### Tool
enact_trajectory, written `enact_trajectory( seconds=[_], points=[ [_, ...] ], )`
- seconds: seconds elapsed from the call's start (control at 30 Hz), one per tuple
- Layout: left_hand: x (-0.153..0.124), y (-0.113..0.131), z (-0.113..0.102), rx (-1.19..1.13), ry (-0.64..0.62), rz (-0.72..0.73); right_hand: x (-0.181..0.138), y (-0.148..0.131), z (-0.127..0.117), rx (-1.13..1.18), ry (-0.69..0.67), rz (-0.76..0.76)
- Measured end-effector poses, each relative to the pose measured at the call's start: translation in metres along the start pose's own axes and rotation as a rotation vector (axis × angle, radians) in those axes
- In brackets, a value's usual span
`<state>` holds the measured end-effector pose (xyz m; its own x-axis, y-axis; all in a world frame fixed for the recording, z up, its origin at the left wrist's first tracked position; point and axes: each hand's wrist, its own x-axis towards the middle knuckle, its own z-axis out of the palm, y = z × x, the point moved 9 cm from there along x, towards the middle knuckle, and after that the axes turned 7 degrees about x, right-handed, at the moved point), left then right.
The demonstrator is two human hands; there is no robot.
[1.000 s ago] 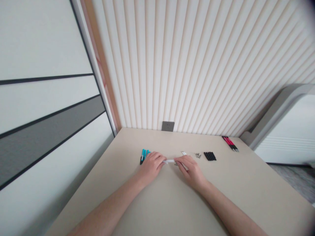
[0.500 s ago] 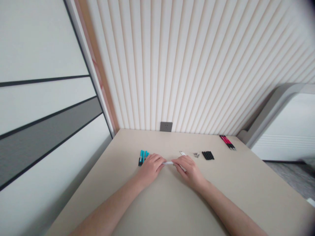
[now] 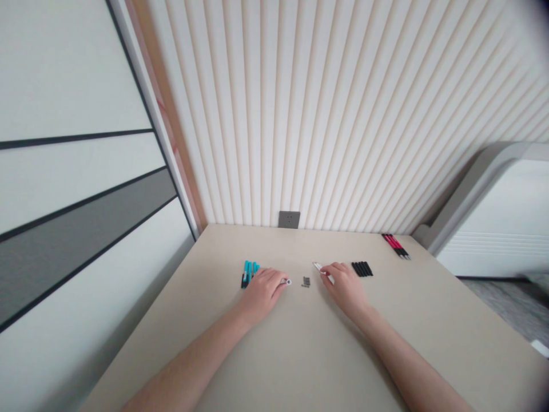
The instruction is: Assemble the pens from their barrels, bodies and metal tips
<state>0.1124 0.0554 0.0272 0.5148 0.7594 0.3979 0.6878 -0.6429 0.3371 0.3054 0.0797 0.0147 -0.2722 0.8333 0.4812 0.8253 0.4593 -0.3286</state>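
My left hand (image 3: 262, 290) is closed around a white pen barrel (image 3: 289, 282), and its round hollow end sticks out past the fingertips toward the right. Beneath and beside that hand lie several turquoise pen parts with black ends (image 3: 246, 273), partly covered by my fingers. My right hand (image 3: 345, 286) is at the thin white pen refills (image 3: 317, 266), thumb and fingers closed on one of them, though the fingers hide part of the grip. Small grey metal springs (image 3: 306, 281) lie on the table between my hands.
A row of black pen grips (image 3: 362, 269) lies right of my right hand. Several pink and black pens (image 3: 396, 246) are at the table's (image 3: 274, 355) back right. A dark wall socket (image 3: 289, 220) sits behind the table, against the ribbed wall.
My right hand has left the white barrel and moved right to the refills, uncovering the springs and now covering the small metal pieces there. My left hand keeps the barrel almost in place.
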Motion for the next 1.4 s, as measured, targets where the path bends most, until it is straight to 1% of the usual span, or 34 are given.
enact_trajectory(
  seconds=[0.13,0.3,0.43,0.5,0.67,0.87,1.03,1.13,1.27,1.4],
  points=[
    [0.0,0.0,-0.001,0.002,0.006,-0.003,-0.004,0.011,0.013,-0.088,-0.054,0.044],
    [0.001,0.0,-0.001,-0.002,0.004,0.009,-0.003,0.011,0.016,-0.099,-0.088,0.073],
    [0.0,0.0,0.0,-0.005,0.004,0.017,-0.003,0.012,0.017,-0.088,-0.192,0.179],
    [0.0,0.0,0.0,-0.004,0.005,0.02,-0.003,0.011,0.016,-0.091,-0.219,0.219],
    [0.0,0.002,-0.001,-0.006,0.016,0.037,-0.004,0.012,0.018,-0.102,-0.235,0.257],
    [0.001,0.006,-0.004,0.007,0.038,0.064,-0.004,0.014,0.019,-0.048,-0.202,0.226],
    [0.001,0.006,-0.002,0.029,0.014,0.056,-0.001,0.01,0.012,0.173,-0.097,0.218],
    [0.001,0.005,0.0,0.042,-0.004,0.051,0.0,0.008,0.008,0.362,-0.018,0.24],
    [0.0,0.005,0.002,0.047,-0.021,0.054,0.0,0.003,0.007,0.615,0.05,0.274],
    [0.001,0.004,0.004,0.035,-0.031,0.056,-0.002,0.0,0.004,0.933,0.159,0.336]
  ],
)
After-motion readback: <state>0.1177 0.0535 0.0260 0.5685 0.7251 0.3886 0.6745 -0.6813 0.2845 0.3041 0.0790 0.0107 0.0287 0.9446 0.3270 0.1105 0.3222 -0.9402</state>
